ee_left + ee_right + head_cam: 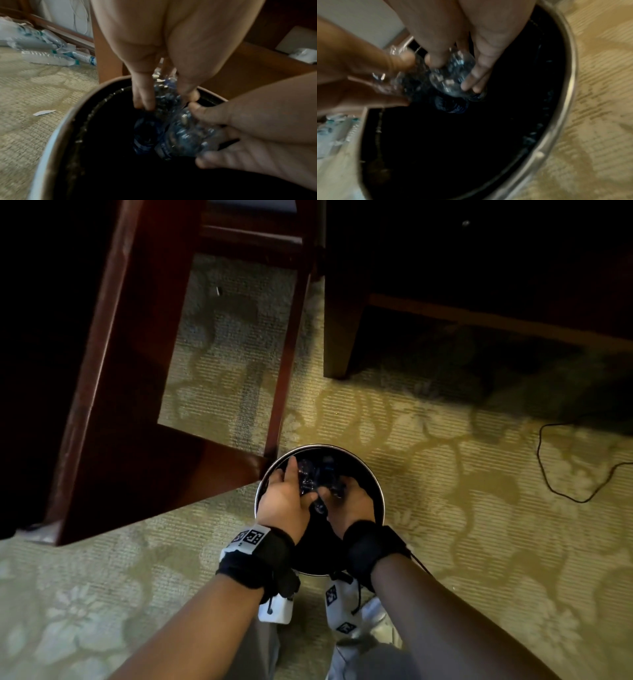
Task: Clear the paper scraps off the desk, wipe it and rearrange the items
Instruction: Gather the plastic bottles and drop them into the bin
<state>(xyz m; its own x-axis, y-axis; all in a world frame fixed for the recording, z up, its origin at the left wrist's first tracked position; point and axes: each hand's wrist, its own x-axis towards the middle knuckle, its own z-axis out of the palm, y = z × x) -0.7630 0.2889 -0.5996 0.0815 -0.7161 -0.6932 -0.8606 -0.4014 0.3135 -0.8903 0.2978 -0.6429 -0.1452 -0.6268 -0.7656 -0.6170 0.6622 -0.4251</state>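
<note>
Both hands reach into a round waste bin [379,491] with a metal rim and a black liner, standing on the carpet. My left hand [291,491] grips a crumpled clear plastic bottle [164,92] between fingers [145,100] and thumb, just over the bin's mouth. My right hand [342,493] holds a second clear bottle [452,79] by its base, fingers [474,81] curled round it. The two bottles touch each other. In the right wrist view the left hand [359,70] comes in from the left. The inside of the bin is dark.
A dark wooden desk leg [291,354] stands just behind the bin, with more dark furniture [342,320] to its right. A paper scrap [44,112] lies on the patterned carpet left of the bin. Wrapped plastic bottles [42,54] lie by the wall. A black cable [565,474] runs at the right.
</note>
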